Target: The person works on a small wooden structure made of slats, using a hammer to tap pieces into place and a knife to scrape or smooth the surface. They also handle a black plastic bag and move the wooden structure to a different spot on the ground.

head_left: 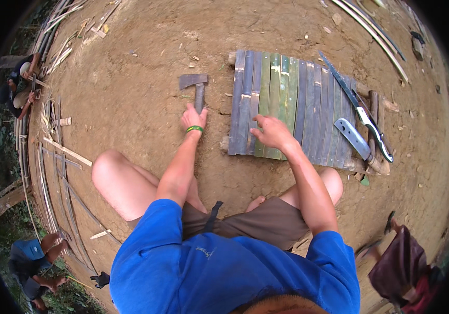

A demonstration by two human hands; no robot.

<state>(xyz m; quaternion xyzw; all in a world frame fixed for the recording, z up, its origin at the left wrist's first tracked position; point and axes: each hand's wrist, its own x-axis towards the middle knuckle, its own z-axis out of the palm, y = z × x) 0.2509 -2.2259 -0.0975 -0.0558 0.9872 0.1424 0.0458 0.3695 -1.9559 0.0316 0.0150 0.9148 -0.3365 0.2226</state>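
While the left hand (193, 118) clamps its grip on the hatchet (199, 95) beside the slatted panel's (287, 94) left edge, presumably for control, the right hand (273, 132), grip apart, is over its near half.

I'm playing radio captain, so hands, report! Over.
Left hand gripping hatchet. Right hand loosely open over bamboo panel. Saw, cleaver at panel's right end.

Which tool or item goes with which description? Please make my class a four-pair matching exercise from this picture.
1. Hatchet
2. Saw
3. Broad-bladed knife
4. Wristband

A. Green and yellow
B. Has holes in its blade
C. Handle in the left hand
D. Has a white and black handle

Pairs: 1-C, 2-D, 3-B, 4-A.
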